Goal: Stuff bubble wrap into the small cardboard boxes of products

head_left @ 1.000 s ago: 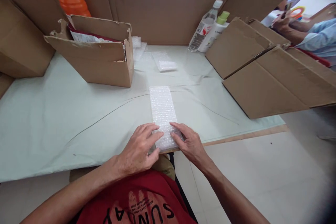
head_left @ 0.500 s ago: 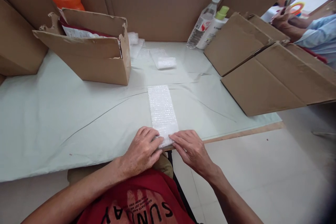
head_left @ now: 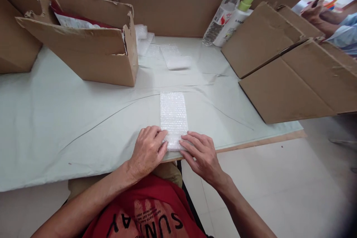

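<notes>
A strip of bubble wrap (head_left: 174, 111) lies flat on the cloth-covered table, its near end folded over close to the front edge. My left hand (head_left: 147, 147) grips the left side of that folded end between thumb and fingers. On the opposite side, my right hand (head_left: 200, 150) pinches the fold, fingertips on top and thumb low at the edge. Whether anything is wrapped inside the fold cannot be seen. Farther back lie more loose pieces of bubble wrap (head_left: 178, 62).
An open cardboard box (head_left: 92, 52) with a red and white packet stands at the left. Two cardboard boxes (head_left: 295, 85) are at the right, beside a water bottle (head_left: 220, 18) and a white bottle with a green cap (head_left: 233, 24). Another person's hands (head_left: 315, 13) show at far right.
The near end of the bubble wrap has been folded away from me, so the flat strip is shorter. Both hands have moved slightly forward with it. The view has shifted a little.
</notes>
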### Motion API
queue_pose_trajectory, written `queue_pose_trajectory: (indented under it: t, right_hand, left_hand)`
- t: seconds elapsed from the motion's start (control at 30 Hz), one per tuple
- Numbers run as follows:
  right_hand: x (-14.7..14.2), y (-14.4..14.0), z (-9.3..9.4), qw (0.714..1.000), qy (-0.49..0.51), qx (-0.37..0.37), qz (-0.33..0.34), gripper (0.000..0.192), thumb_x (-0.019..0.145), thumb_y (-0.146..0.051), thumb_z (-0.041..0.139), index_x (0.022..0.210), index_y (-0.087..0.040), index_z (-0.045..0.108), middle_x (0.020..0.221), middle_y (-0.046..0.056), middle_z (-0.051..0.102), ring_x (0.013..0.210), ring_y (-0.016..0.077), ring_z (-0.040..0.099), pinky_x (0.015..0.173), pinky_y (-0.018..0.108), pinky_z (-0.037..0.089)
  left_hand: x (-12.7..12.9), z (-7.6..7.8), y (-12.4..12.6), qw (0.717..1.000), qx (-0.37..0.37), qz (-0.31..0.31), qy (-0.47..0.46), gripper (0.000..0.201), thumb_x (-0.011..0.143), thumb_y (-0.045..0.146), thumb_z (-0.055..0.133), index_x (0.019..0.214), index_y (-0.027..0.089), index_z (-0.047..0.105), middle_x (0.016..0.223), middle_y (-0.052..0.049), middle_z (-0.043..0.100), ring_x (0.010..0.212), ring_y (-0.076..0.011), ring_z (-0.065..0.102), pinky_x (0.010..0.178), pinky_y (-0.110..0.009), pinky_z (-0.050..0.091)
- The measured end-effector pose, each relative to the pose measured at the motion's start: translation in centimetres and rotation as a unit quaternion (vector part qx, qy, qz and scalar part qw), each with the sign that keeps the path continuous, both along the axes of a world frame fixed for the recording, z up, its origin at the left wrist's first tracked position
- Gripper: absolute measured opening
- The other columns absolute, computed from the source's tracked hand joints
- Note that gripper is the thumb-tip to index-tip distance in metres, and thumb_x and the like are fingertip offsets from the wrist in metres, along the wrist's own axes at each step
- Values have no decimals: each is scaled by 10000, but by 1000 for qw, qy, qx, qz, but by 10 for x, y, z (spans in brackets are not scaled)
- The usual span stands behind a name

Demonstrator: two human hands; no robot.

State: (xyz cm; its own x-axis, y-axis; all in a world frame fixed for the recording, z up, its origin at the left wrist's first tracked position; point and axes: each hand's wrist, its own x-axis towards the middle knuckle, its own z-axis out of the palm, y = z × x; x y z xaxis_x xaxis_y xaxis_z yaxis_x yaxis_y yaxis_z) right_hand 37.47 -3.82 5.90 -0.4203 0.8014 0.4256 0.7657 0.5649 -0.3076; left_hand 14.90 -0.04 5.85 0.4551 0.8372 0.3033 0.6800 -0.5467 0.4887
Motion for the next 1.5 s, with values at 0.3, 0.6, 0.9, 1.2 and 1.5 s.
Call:
queue_pose_trajectory:
  t: [0.3, 0.6, 0.9, 1.2, 1.5]
  right_hand:
    - [-2, 2, 9, 990, 111, -90, -10, 281, 973, -228, 607, 1253, -253, 620, 1102, 78, 735, 1031, 235, 670, 879, 407, 521]
    - [-7, 11, -2, 997, 53, -60, -7, 292, 961, -191, 600, 1244, -251, 640, 1026, 71, 752, 935, 234, 688, 830, 407, 487]
    - [-10, 8, 4, 999, 18, -13, -30, 350, 922, -266, 678, 1265, -227, 620, 1211, 137, 680, 1056, 291, 638, 870, 442, 466]
    - [-30, 30, -4, 967, 176, -145, -116, 284, 961, -335, 611, 1228, -254, 660, 1076, 79, 750, 929, 236, 699, 813, 374, 560]
    - [-29, 30, 10, 945, 242, -216, -48, 589, 880, -457, 710, 1397, -227, 546, 1390, 141, 620, 1227, 294, 626, 989, 423, 548]
  left_hand:
    - [-12, 5, -5, 991, -62, -60, -99, 242, 932, 161, 534, 1157, 164, 623, 884, -62, 694, 844, -216, 598, 779, -384, 484]
    - [-12, 8, 2, 998, -21, -41, -51, 322, 914, 251, 602, 1224, 164, 608, 1182, -145, 641, 1064, -282, 586, 906, -451, 488]
    - [-14, 10, 16, 998, -51, 15, 26, 258, 936, 254, 539, 1155, 163, 639, 938, -104, 684, 888, -267, 605, 803, -438, 496]
    - [-18, 5, 4, 892, -304, 94, -321, 632, 926, 310, 565, 1491, 203, 303, 1313, -146, 606, 1086, -222, 670, 886, -390, 581]
    - [-11, 9, -1, 824, -383, 52, -413, 728, 908, 236, 561, 1548, 186, 217, 1167, -103, 688, 1031, -215, 695, 935, -395, 583]
